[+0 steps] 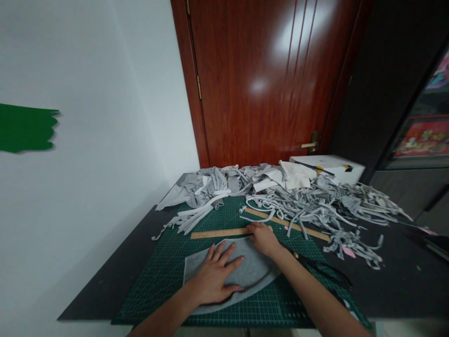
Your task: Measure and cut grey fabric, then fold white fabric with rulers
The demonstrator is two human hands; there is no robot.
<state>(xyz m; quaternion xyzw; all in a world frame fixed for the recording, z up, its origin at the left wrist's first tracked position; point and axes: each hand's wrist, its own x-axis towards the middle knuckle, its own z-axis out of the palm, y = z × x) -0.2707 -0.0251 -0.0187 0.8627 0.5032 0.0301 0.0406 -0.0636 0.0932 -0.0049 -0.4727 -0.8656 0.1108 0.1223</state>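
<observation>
In the head view, the left hand [214, 277] lies flat with fingers spread wide on a curved piece of grey felt fabric [229, 274], low in the centre of the frame. The fabric rests on a dark green cutting mat with a printed grid [164, 271], which covers the middle of a black table [105, 281]. The right hand [264, 238] sits at the fabric's upper edge, fingers curled down onto the end of a long wooden ruler [219, 233] that runs leftward across the mat; whether it grips the ruler or only presses it cannot be told. A second wooden ruler [315, 232] slants away to the right, partly buried under a loose heap of grey fabric strips [326, 206] spread over the right centre of the frame. Behind the mat, larger grey and white cloth offcuts [210, 185] pile up. At the far right end of the pile stands a white rectangular box [333, 167], closed, with a thin dark tool lying on its lid; its contents cannot be seen. Black-handled scissors [322, 269] lie on the mat just beside the right forearm. A reddish-brown wooden door [259, 79] fills the upper centre.
</observation>
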